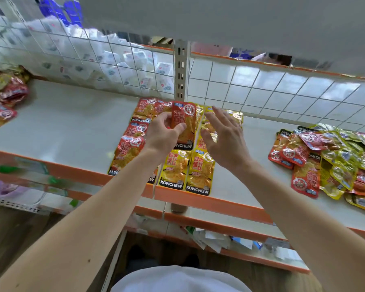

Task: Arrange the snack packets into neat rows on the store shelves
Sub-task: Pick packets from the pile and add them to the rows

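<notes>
My left hand (162, 133) grips a red snack packet (183, 121), held upright just above the rows in the middle of the shelf. My right hand (221, 135) hovers beside it with fingers spread and holds nothing. Under them lie flat red packets (129, 152) in a column on the left and yellow packets (198, 171) on the right, reaching to the orange front edge. My hands and forearms hide some of the packets in these rows.
A loose heap of red and yellow packets (333, 157) lies on the shelf (67, 127) to the right. Another pile (4, 98) sits at far left. A wire grid (261, 87) backs the shelf, with a post (180, 70) in the middle. Lower shelves (230, 234) hold small items.
</notes>
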`<control>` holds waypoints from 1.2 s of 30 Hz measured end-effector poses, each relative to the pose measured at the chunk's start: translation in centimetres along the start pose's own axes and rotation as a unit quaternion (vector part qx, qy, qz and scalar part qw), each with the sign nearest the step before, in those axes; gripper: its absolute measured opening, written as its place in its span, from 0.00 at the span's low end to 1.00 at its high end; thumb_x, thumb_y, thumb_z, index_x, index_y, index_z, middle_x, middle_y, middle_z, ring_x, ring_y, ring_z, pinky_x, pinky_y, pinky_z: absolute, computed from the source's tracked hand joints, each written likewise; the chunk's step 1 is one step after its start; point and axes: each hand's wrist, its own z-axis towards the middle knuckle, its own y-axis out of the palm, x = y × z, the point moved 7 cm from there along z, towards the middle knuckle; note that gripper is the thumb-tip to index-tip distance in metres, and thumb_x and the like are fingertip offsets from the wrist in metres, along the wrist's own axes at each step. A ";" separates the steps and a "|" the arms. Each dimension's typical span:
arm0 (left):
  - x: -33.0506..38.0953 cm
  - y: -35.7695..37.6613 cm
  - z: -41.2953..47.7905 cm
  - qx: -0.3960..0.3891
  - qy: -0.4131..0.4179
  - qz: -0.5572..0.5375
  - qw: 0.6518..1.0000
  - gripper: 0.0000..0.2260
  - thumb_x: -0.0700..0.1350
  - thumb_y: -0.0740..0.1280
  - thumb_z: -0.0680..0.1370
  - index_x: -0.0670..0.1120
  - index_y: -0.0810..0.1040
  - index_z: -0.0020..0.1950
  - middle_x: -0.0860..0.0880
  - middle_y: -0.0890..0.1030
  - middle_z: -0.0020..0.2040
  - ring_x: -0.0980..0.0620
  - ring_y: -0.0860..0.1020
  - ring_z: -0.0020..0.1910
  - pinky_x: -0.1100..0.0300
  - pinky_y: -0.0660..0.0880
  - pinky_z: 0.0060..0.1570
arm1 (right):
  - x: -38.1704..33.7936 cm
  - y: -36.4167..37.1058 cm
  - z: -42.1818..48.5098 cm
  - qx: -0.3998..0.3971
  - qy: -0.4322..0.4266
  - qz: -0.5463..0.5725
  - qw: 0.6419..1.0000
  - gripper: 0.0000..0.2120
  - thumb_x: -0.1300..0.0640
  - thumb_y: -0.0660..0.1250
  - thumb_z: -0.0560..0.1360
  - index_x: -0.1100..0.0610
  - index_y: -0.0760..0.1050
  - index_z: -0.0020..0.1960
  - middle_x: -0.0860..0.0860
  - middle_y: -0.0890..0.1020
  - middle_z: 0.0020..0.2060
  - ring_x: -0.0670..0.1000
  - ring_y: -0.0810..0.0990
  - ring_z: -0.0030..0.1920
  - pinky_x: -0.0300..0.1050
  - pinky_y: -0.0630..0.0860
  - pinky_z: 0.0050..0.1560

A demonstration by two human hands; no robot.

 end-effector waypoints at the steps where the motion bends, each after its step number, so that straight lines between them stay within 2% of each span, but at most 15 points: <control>1: -0.1 -1.1 0.2 0.012 0.006 0.011 1.000 0.11 0.45 0.72 0.78 0.47 0.78 0.59 0.51 0.83 0.50 0.55 0.82 0.49 0.65 0.78 0.46 | -1.0 0.4 0.1 -0.005 -0.007 0.000 1.000 0.27 0.45 0.59 0.79 0.52 0.68 0.75 0.52 0.65 0.77 0.56 0.59 0.78 0.59 0.57 0.76; 6: -1.4 -7.2 2.1 0.051 -0.001 0.015 0.999 0.14 0.44 0.72 0.78 0.44 0.79 0.63 0.48 0.83 0.52 0.54 0.82 0.48 0.72 0.75 0.38 | -5.4 3.4 1.4 -0.017 -0.027 -0.006 0.999 0.27 0.47 0.62 0.80 0.52 0.66 0.77 0.51 0.63 0.78 0.54 0.57 0.79 0.57 0.52 0.78; 8: -2.3 -9.4 3.3 0.049 -0.010 0.012 0.999 0.13 0.44 0.73 0.78 0.44 0.79 0.61 0.48 0.83 0.52 0.51 0.82 0.50 0.67 0.78 0.42 | -6.9 4.9 2.3 -0.031 -0.023 -0.010 0.999 0.27 0.48 0.62 0.80 0.51 0.64 0.78 0.50 0.61 0.79 0.53 0.55 0.79 0.55 0.51 0.78; 10: -3.2 -11.0 4.3 0.046 -0.018 0.008 0.999 0.11 0.44 0.73 0.77 0.47 0.79 0.58 0.47 0.83 0.52 0.48 0.83 0.51 0.55 0.81 0.51 | -8.1 6.3 3.0 -0.039 -0.021 -0.016 0.999 0.27 0.47 0.62 0.80 0.51 0.64 0.78 0.50 0.60 0.79 0.53 0.55 0.79 0.56 0.51 0.79; 12: -4.3 -12.9 5.8 0.046 -0.028 0.001 0.999 0.10 0.43 0.74 0.76 0.49 0.78 0.55 0.46 0.83 0.52 0.47 0.83 0.51 0.48 0.81 0.54 | -9.8 8.0 4.1 -0.049 -0.015 -0.020 0.998 0.28 0.47 0.62 0.79 0.51 0.64 0.78 0.51 0.60 0.79 0.53 0.56 0.79 0.57 0.53 0.78; 16: -5.8 -15.6 8.8 0.039 -0.041 -0.015 0.998 0.16 0.42 0.75 0.74 0.50 0.75 0.59 0.45 0.83 0.54 0.47 0.83 0.53 0.45 0.81 0.56 | -12.4 10.7 6.3 -0.067 0.005 -0.023 0.997 0.28 0.49 0.63 0.80 0.51 0.62 0.79 0.51 0.59 0.80 0.53 0.54 0.80 0.56 0.52 0.78; 19: -6.3 -16.4 11.1 0.019 -0.031 -0.001 0.999 0.23 0.45 0.75 0.70 0.48 0.74 0.64 0.45 0.83 0.54 0.47 0.84 0.51 0.46 0.81 0.54 | -13.5 11.8 7.8 -0.058 0.013 -0.040 0.997 0.28 0.49 0.62 0.81 0.51 0.62 0.79 0.50 0.59 0.80 0.52 0.54 0.80 0.53 0.51 0.78; 21: -6.4 -16.4 12.4 0.006 -0.012 0.033 0.999 0.25 0.44 0.75 0.72 0.48 0.73 0.67 0.44 0.84 0.53 0.47 0.84 0.50 0.47 0.81 0.54 | -13.7 12.5 8.6 -0.058 0.026 -0.051 0.997 0.28 0.49 0.61 0.81 0.50 0.61 0.79 0.50 0.58 0.80 0.52 0.54 0.80 0.54 0.51 0.79; 24: -6.5 -16.6 13.8 0.012 0.030 0.143 0.989 0.22 0.42 0.75 0.75 0.46 0.75 0.67 0.43 0.84 0.51 0.46 0.82 0.49 0.52 0.78 0.56 | -13.8 13.0 9.5 -0.054 0.046 -0.057 0.996 0.28 0.49 0.61 0.80 0.50 0.61 0.79 0.50 0.58 0.80 0.52 0.54 0.80 0.56 0.52 0.78; 28: -8.1 -17.0 15.3 0.022 0.036 0.262 0.964 0.17 0.51 0.73 0.76 0.48 0.78 0.62 0.45 0.83 0.54 0.42 0.78 0.58 0.51 0.71 0.59 | -13.5 13.5 10.1 -0.056 0.070 -0.063 0.994 0.28 0.48 0.61 0.81 0.50 0.60 0.79 0.51 0.58 0.80 0.53 0.54 0.80 0.56 0.52 0.79; 32: -9.5 -17.3 15.9 0.019 0.044 0.349 0.936 0.17 0.58 0.70 0.77 0.47 0.78 0.56 0.45 0.77 0.58 0.42 0.70 0.63 0.49 0.64 0.58 | -13.3 14.2 10.0 -0.058 0.087 -0.081 0.991 0.27 0.48 0.61 0.81 0.51 0.61 0.79 0.51 0.60 0.79 0.53 0.54 0.80 0.57 0.53 0.78; 34: -9.3 -17.2 15.7 0.010 0.081 0.361 0.929 0.18 0.58 0.67 0.78 0.47 0.76 0.59 0.45 0.75 0.61 0.43 0.68 0.64 0.50 0.62 0.57 | -13.2 14.7 9.8 -0.069 0.095 -0.090 0.989 0.27 0.48 0.60 0.81 0.50 0.60 0.79 0.51 0.58 0.80 0.52 0.53 0.80 0.56 0.51 0.79; 36: -8.8 -16.8 15.2 -0.026 0.152 0.373 0.915 0.20 0.57 0.62 0.76 0.50 0.75 0.65 0.49 0.74 0.66 0.45 0.69 0.66 0.52 0.59 0.54 | -13.1 15.4 9.5 -0.098 0.101 -0.098 0.985 0.27 0.46 0.60 0.81 0.47 0.59 0.79 0.49 0.56 0.80 0.51 0.50 0.80 0.57 0.47 0.79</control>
